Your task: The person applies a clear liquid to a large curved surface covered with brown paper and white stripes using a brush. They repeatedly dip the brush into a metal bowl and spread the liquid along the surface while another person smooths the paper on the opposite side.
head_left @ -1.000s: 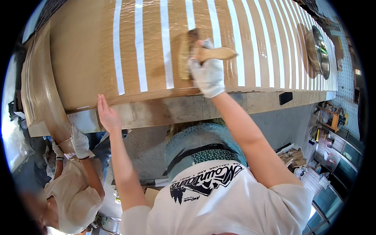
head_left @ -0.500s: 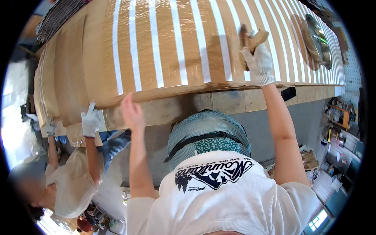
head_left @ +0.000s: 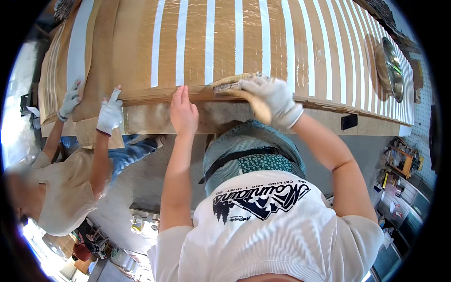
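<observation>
My bare left hand (head_left: 183,113) lies with fingers stretched out and close together, its tips at the near edge of a stack of brown paper sheets (head_left: 141,51). The sheets fan out in rows, with white strips (head_left: 210,42) showing between glossy, wet-looking brown bands. In a white work glove, my right hand (head_left: 272,96) is closed around a wooden-handled brush (head_left: 261,110). The brush's dark bristle end points left, at the sheets' near edge. Motion slightly blurs this hand.
A round metal bowl (head_left: 392,70) sits on the sheets at the right. A dark phone-like object (head_left: 349,122) lies on the table's front edge (head_left: 310,120). To the left, a co-worker's gloved hands (head_left: 110,113) touch brown paper. Shelves with clutter (head_left: 404,160) stand at far right.
My right hand has brought the brush left and nearer, down to the sheets' near edge. My left hand has moved right and come to that edge. At left, a broad white strip now shows.
</observation>
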`<state>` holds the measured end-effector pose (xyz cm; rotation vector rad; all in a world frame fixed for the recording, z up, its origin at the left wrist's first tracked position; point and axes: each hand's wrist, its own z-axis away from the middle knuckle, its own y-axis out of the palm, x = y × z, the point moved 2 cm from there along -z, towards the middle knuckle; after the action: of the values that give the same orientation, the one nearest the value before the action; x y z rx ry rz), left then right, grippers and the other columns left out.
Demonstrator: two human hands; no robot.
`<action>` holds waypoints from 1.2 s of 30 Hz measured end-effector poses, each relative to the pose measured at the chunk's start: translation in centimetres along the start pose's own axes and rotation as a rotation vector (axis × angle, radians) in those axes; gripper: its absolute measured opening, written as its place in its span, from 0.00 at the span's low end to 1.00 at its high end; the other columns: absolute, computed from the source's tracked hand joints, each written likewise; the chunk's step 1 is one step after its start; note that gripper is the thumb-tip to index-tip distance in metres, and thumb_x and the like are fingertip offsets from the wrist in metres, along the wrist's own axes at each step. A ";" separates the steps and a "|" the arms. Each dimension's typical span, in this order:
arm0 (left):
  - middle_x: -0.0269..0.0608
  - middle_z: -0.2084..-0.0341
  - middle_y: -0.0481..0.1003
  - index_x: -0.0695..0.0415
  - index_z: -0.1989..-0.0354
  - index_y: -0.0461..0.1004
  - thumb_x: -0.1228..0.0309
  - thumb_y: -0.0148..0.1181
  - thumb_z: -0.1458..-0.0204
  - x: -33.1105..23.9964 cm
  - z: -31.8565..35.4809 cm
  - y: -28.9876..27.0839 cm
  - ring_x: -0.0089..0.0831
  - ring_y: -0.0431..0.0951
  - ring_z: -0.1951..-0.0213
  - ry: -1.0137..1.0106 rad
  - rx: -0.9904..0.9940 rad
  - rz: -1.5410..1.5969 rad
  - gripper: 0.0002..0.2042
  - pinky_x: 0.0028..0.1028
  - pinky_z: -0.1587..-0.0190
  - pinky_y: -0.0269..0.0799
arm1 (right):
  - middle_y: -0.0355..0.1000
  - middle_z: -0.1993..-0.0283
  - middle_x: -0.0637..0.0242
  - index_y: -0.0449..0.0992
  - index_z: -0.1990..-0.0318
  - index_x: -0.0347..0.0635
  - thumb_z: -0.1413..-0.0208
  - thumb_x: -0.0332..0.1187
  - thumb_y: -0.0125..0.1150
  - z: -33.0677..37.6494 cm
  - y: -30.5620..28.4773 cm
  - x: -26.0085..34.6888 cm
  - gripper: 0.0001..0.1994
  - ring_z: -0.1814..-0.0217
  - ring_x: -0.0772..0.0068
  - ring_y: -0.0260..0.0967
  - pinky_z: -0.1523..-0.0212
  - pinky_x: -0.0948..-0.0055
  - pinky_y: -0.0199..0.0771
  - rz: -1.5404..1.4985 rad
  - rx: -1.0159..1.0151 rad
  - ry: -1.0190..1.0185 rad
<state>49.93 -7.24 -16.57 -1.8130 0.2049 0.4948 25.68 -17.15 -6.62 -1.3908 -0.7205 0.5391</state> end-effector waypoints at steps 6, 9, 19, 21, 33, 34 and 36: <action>0.49 0.40 0.66 0.59 0.39 0.68 0.78 0.53 0.53 -0.9 0.3 0.3 0.46 0.66 0.38 -0.010 -0.001 0.036 0.27 0.41 0.36 0.63 | 0.78 0.53 0.75 0.75 0.44 0.62 0.40 0.42 0.58 1.9 -0.6 -7.4 0.16 0.65 0.80 0.77 0.74 0.79 0.76 -0.108 -0.404 0.012; 0.49 0.42 0.67 0.54 0.39 0.69 0.77 0.54 0.53 -4.0 0.3 0.4 0.48 0.67 0.40 0.117 0.017 0.029 0.28 0.46 0.36 0.61 | 0.78 0.51 0.70 0.75 0.45 0.63 0.42 0.41 0.58 5.7 2.0 -7.2 0.17 0.60 0.66 0.79 0.59 0.68 0.80 -0.075 -0.290 0.136; 0.38 0.43 0.65 0.34 0.36 0.67 0.71 0.61 0.61 -9.6 -2.0 2.8 0.44 0.63 0.41 0.419 0.246 -0.093 0.36 0.60 0.35 0.51 | 0.78 0.57 0.63 0.79 0.53 0.48 0.52 0.32 0.69 1.9 -0.2 -14.6 0.16 0.53 0.60 0.76 0.51 0.65 0.75 -0.376 -0.401 0.439; 0.38 0.42 0.65 0.34 0.36 0.66 0.71 0.62 0.61 -9.9 -2.3 3.0 0.45 0.63 0.41 0.400 0.280 -0.118 0.37 0.59 0.35 0.51 | 0.78 0.57 0.63 0.78 0.52 0.46 0.52 0.30 0.71 0.0 -0.1 -14.7 0.17 0.51 0.59 0.75 0.46 0.65 0.73 -0.360 -0.392 0.400; 0.37 0.41 0.64 0.33 0.40 0.72 0.71 0.60 0.63 -9.3 -3.0 3.9 0.45 0.59 0.38 0.385 0.416 -0.165 0.34 0.61 0.36 0.52 | 0.78 0.57 0.54 0.74 0.55 0.43 0.55 0.36 0.75 -20.9 -1.9 -36.1 0.21 0.53 0.48 0.75 0.52 0.59 0.75 -0.279 -0.231 0.617; 0.37 0.41 0.64 0.33 0.40 0.73 0.71 0.59 0.63 -9.5 -3.1 3.9 0.45 0.59 0.38 0.374 0.437 -0.161 0.34 0.61 0.36 0.52 | 0.78 0.58 0.55 0.74 0.53 0.44 0.55 0.38 0.74 -23.3 -1.5 -38.4 0.22 0.54 0.50 0.76 0.53 0.60 0.75 -0.209 -0.279 0.580; 0.36 0.41 0.64 0.32 0.42 0.75 0.70 0.58 0.62 -9.7 -3.8 3.4 0.44 0.59 0.38 0.363 0.480 -0.163 0.32 0.61 0.36 0.52 | 0.79 0.58 0.56 0.74 0.51 0.45 0.54 0.41 0.73 -27.7 -0.9 -42.5 0.23 0.54 0.52 0.76 0.52 0.59 0.75 -0.121 -0.301 0.585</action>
<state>40.84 -12.90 -14.51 -1.4172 0.3862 -0.0100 16.97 -66.78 -12.32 -1.6649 -0.4100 -0.0882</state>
